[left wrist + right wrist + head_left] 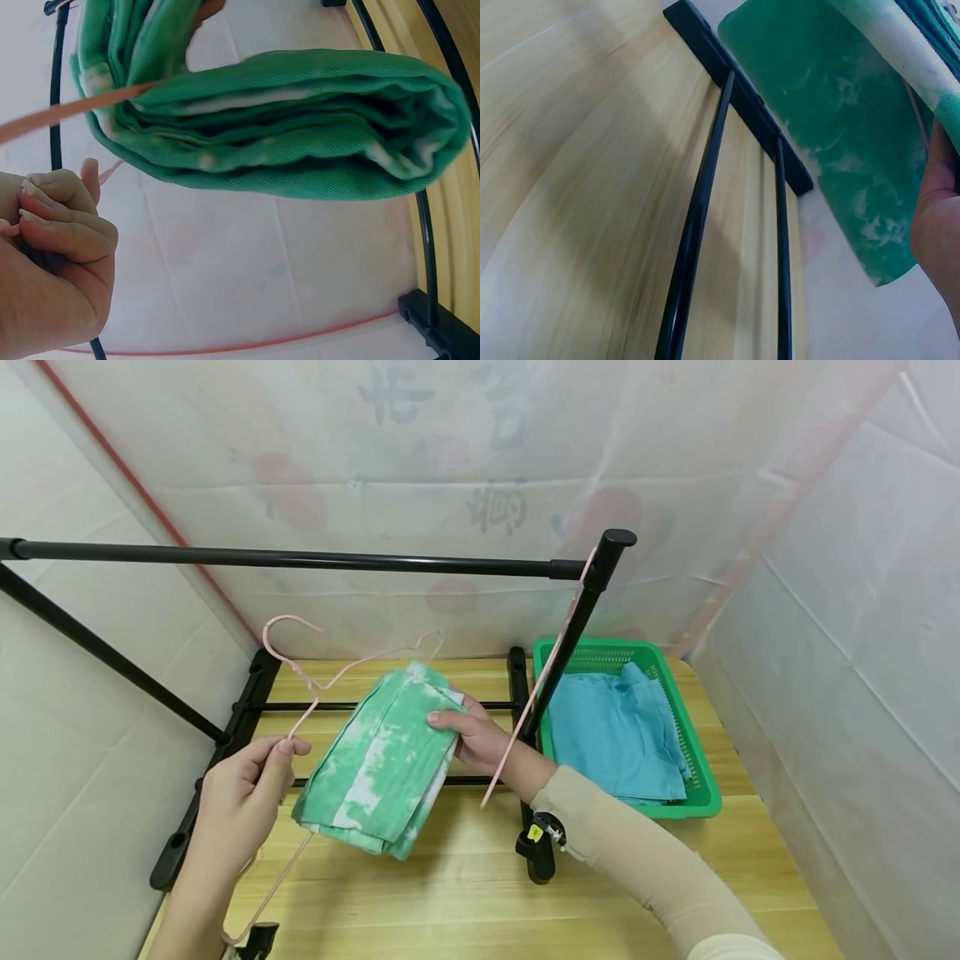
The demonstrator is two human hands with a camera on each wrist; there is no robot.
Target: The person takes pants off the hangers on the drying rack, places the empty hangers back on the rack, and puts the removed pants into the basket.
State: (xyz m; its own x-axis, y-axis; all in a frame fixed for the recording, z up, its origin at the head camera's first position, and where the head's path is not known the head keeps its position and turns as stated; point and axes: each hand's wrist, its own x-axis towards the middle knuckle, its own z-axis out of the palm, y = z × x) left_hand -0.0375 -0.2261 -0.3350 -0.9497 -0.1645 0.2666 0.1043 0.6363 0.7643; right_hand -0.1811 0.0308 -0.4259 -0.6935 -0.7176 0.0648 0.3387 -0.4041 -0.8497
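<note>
My left hand [247, 785] pinches one sloping side of a pink hanger [352, 666], whose hook points upward. A folded green-and-white tie-dyed cloth garment [382, 760] hangs at the hanger's lower bar, which runs into its folds. With thumb on the near face and fingers behind, my right hand [476, 731] grips the garment's upper right edge. The left wrist view shows curled fingers [71, 217] beside the rolled layers of the garment [300, 127]. In the right wrist view, a thumb [937, 169] lies against the garment, with the pink bar showing between its layers.
A black clothes rack spans the area with its top rail [337, 558]. Another pink hanger [534, 689] hangs at the rail's right end, crossing before my right wrist. Behind it, a green basket [708, 793] holds folded blue cloth [615, 735] on the wooden table [420, 902].
</note>
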